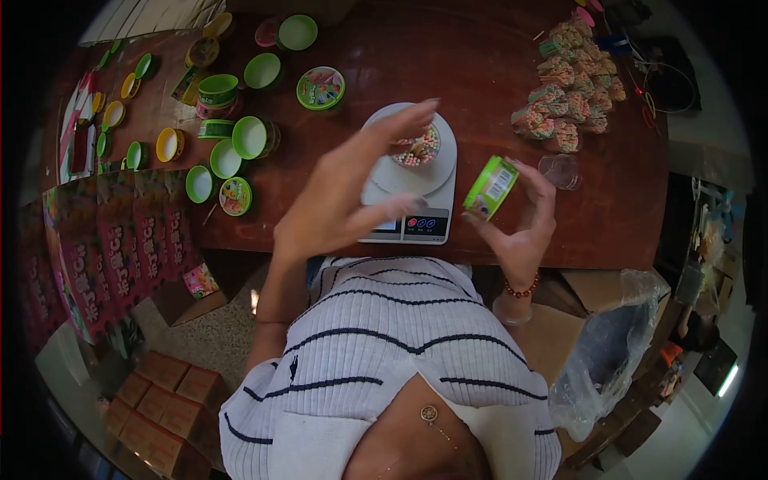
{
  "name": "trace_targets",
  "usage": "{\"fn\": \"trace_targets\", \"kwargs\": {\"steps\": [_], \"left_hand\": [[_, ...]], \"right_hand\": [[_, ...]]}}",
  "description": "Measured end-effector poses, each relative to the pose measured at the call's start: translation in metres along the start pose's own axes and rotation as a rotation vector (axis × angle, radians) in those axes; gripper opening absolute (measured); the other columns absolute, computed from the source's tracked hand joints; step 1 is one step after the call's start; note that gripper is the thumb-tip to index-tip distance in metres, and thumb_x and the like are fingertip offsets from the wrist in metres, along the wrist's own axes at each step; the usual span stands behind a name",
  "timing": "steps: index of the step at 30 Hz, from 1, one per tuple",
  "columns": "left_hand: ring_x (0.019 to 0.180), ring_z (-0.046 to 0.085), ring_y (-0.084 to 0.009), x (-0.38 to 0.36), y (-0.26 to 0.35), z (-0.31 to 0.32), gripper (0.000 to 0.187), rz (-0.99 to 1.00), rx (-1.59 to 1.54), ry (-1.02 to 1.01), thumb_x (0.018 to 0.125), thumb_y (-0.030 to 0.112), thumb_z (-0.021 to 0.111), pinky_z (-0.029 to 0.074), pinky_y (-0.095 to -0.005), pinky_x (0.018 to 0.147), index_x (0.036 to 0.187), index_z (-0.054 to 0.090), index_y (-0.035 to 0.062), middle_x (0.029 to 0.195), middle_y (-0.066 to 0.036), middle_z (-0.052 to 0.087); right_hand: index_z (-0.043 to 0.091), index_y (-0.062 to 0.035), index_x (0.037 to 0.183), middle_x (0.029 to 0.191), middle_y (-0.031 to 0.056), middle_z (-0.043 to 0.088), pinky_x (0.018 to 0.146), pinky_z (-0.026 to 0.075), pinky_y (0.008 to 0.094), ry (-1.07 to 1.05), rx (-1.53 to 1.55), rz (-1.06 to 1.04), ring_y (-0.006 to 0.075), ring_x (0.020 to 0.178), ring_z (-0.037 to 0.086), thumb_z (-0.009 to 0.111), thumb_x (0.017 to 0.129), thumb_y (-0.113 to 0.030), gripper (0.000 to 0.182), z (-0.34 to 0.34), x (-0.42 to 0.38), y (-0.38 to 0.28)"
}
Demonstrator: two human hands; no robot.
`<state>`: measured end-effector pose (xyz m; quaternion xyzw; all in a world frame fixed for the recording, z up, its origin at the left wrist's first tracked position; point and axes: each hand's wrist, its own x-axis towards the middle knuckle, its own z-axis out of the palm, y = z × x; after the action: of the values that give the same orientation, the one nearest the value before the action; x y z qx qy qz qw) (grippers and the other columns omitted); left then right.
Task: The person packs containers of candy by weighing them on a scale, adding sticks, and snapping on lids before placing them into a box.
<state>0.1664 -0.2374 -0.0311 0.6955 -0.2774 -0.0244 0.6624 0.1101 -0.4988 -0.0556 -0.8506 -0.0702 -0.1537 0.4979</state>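
My left hand (340,180) reaches over the white kitchen scale (372,190) with its fingers spread and nothing in them. Partly hidden behind those fingers, a round bundle of thin sticks with pink, white and green ends (420,148) stands on the scale's plate. To the right of the scale, my right hand (526,212) grips a small green tub (492,188) between thumb and fingers. The tub is tilted on its side, and a white barcode label faces up.
Many green and yellow tubs (250,138) stand at the left. More stick bundles (568,88) cluster at the back right, near a clear plastic cup (560,171). Pink printed boxes (120,248) line the left edge. Beside me on the right sits a plastic-lined carton (608,344).
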Motion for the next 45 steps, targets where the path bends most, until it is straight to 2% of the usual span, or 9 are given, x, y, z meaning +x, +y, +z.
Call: {"fn": "trace_targets", "kwargs": {"steps": [2, 9, 14, 24, 30, 36, 40, 43, 45], "left_hand": [[0.145, 0.048, -0.0314, 0.011, -0.004, 0.028, 0.094, 0.054, 0.038, -0.207, 0.092, 0.043, 0.072, 0.038, -0.0424, 0.119, 0.163, 0.026, 0.0013, 0.160, -0.021, 0.044], [0.124, 0.060, -0.0241, 0.010, 0.009, -0.015, 0.074, 0.005, -0.006, 0.345, 0.102, 0.037, 0.061, 0.052, -0.0378, 0.101, 0.160, 0.034, 0.0015, 0.144, -0.016, 0.055], [0.120, 0.062, -0.0250, -0.002, 0.017, -0.032, 0.072, -0.031, 0.263, 0.350, 0.102, 0.040, 0.058, 0.051, -0.0388, 0.102, 0.158, 0.037, 0.0006, 0.136, -0.016, 0.061], [0.112, 0.054, -0.0371, 0.025, -0.015, 0.002, 0.062, 0.020, 0.643, 0.078, 0.091, 0.033, 0.065, 0.046, -0.0485, 0.100, 0.150, 0.055, 0.0169, 0.120, -0.018, 0.060], [0.095, 0.066, -0.0376, 0.031, -0.026, 0.026, 0.040, -0.204, 0.204, 0.193, 0.101, 0.023, 0.049, 0.053, -0.0432, 0.085, 0.138, 0.057, 0.0098, 0.113, -0.020, 0.061], [0.094, 0.067, -0.0383, 0.031, -0.030, 0.029, 0.057, 0.195, 0.605, 0.105, 0.082, 0.030, 0.073, 0.056, -0.0455, 0.078, 0.133, 0.058, 0.0084, 0.113, -0.018, 0.058], [0.094, 0.067, -0.0377, 0.035, -0.036, 0.021, 0.052, 0.124, 0.366, 0.269, 0.083, 0.030, 0.072, 0.057, -0.0441, 0.078, 0.127, 0.059, 0.0057, 0.113, -0.018, 0.059], [0.092, 0.067, -0.0362, 0.028, -0.026, 0.017, 0.051, 0.157, 0.429, 0.151, 0.082, 0.032, 0.073, 0.057, -0.0424, 0.076, 0.124, 0.060, 0.0052, 0.109, -0.016, 0.060], [0.090, 0.067, -0.0351, 0.027, -0.017, 0.022, 0.054, 0.118, 0.481, 0.168, 0.080, 0.034, 0.076, 0.057, -0.0414, 0.073, 0.123, 0.061, 0.0052, 0.106, -0.016, 0.060]], "right_hand": [[0.060, -0.0043, 0.133, 0.135, 0.0172, 0.065, 0.106, 0.051, 0.0407, 0.030, 0.141, -0.122, 0.0307, 0.125, 0.064, 0.096, 0.068, -0.016, 0.076, 0.031, 0.012, -0.012], [0.023, -0.0017, 0.158, 0.156, 0.0219, 0.043, 0.127, 0.028, 0.0505, -0.198, -0.125, -0.149, 0.0367, 0.152, 0.034, 0.101, 0.061, -0.025, 0.127, 0.074, 0.042, 0.012], [0.065, -0.0066, 0.130, 0.134, 0.0162, 0.066, 0.118, 0.042, 0.0529, -0.136, -0.007, -0.136, 0.0376, 0.134, 0.057, 0.095, 0.066, -0.015, 0.071, 0.089, 0.042, 0.004], [0.060, -0.0027, 0.128, 0.121, 0.0143, 0.070, 0.100, 0.054, 0.0423, -0.142, 0.391, 0.173, 0.0272, 0.114, 0.066, 0.095, 0.066, -0.015, 0.073, 0.076, 0.058, -0.021], [0.060, -0.0040, 0.122, 0.121, 0.0178, 0.069, 0.090, 0.059, 0.0393, -0.082, -0.183, -0.442, 0.0294, 0.112, 0.067, 0.096, 0.068, -0.014, 0.066, 0.046, 0.065, -0.016], [0.060, -0.0017, 0.132, 0.135, 0.0114, 0.059, 0.102, 0.049, 0.0347, -0.500, 1.119, 0.375, 0.0194, 0.115, 0.062, 0.049, 0.110, -0.033, 0.040, 0.057, 0.061, 0.058], [0.041, -0.0011, 0.148, 0.137, 0.0149, 0.058, 0.100, 0.053, 0.0331, -0.170, 0.423, 0.012, 0.0206, 0.116, 0.066, 0.032, 0.111, -0.056, 0.066, 0.065, 0.046, -0.010], [0.041, 0.0001, 0.148, 0.137, 0.0148, 0.057, 0.096, 0.056, 0.0345, -0.693, 0.986, 0.588, 0.0206, 0.116, 0.065, 0.027, 0.109, -0.065, 0.077, 0.042, 0.059, 0.014], [0.044, 0.0006, 0.142, 0.134, 0.0133, 0.056, 0.089, 0.058, 0.0339, -0.124, 0.962, 0.346, 0.0189, 0.113, 0.064, 0.030, 0.108, -0.066, 0.076, 0.071, 0.046, -0.010]]}}
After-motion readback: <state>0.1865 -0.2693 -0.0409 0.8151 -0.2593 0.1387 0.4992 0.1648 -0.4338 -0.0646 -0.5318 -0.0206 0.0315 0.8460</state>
